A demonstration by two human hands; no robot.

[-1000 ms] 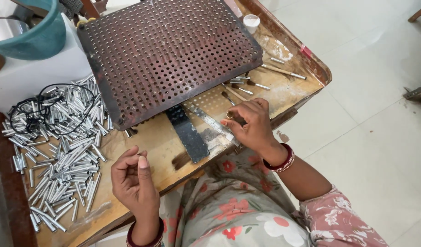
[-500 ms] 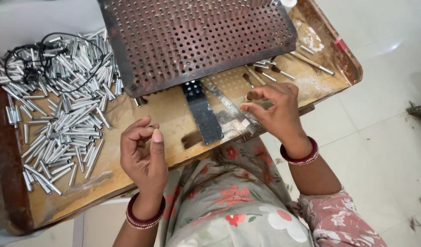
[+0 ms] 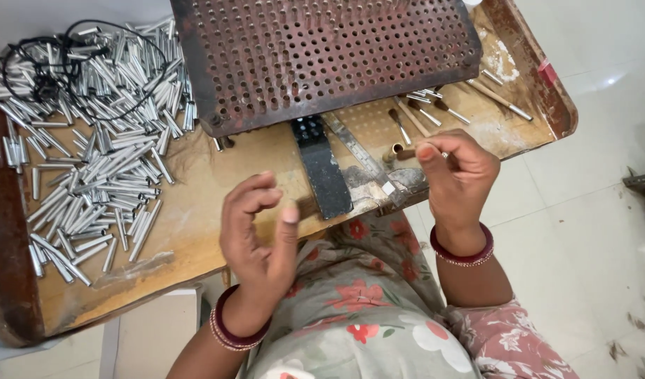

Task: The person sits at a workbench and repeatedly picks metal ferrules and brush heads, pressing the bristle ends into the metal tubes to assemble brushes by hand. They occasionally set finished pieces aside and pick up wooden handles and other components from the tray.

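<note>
Compared with a second ago, the left hand (image 3: pixel 259 231) has been raised at lower centre, fingers loosely curled and empty. The right hand (image 3: pixel 455 175) is clenched, apparently around a thin pin, just beside the brass tube (image 3: pixel 394 151) on the counter (image 3: pixel 196 210), below the perforated plate (image 3: pixel 322 56).

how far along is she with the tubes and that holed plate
Done: little shows. The perforated plate looks mostly unfilled from here. In hand: the right hand pinches a small piece by the brown-tipped pins; what it is, I cannot tell. The left hand is raised with nothing visible in it. Left: a big heap of silver tubes still lies loose on the wooden board.
</note>
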